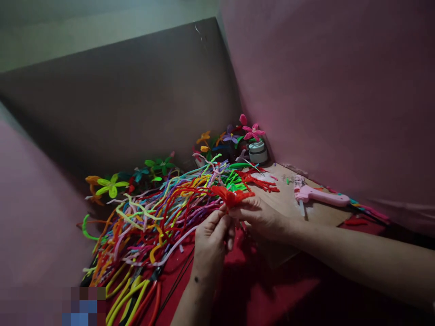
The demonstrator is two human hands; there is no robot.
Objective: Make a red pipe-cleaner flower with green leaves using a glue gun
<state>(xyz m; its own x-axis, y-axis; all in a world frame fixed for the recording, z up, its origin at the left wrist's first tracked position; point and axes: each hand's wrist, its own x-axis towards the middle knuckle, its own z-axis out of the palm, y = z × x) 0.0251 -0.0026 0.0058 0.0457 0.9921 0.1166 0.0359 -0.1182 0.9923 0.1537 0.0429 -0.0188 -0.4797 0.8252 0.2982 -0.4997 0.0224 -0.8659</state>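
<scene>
My left hand (211,237) and my right hand (260,216) meet over the work surface, both pinched on a red pipe-cleaner flower (231,196) held between them. Its petals fan out above my fingertips. Just behind and to the left lies a big tangled heap of coloured pipe cleaners (152,217). A red cloth (251,280) lies under my forearms.
Finished pipe-cleaner flowers (112,185) stand along the back, more of them (251,131) by a small round pot (257,151) in the corner. A pink glue gun (316,194) lies on the wooden board at right. Pliers with red and yellow handles (142,294) lie near left. Pink walls close in on both sides.
</scene>
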